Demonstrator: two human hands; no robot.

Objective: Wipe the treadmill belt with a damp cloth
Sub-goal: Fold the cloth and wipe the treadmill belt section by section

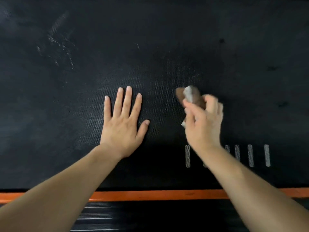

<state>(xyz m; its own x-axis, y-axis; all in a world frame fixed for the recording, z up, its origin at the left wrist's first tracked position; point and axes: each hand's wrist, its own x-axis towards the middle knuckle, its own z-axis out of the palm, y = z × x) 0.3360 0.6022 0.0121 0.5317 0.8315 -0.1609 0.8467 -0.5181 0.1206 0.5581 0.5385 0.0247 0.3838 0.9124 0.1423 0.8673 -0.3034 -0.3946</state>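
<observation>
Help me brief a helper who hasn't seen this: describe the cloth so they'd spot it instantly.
Start at the black treadmill belt filling the view. The left hand lies flat and empty; the right hand beside it grips the cloth. It is a small bunched wad, brown and whitish, poking out beyond the fingers.

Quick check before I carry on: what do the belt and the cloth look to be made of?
Treadmill belt: probably rubber or PVC, matte black, with a fine woven-dot texture and whitish smears at upper left. Cloth in the right hand: looks like soft fabric, brown with a pale grey patch; it is blurred, so the weave is unclear.
</observation>
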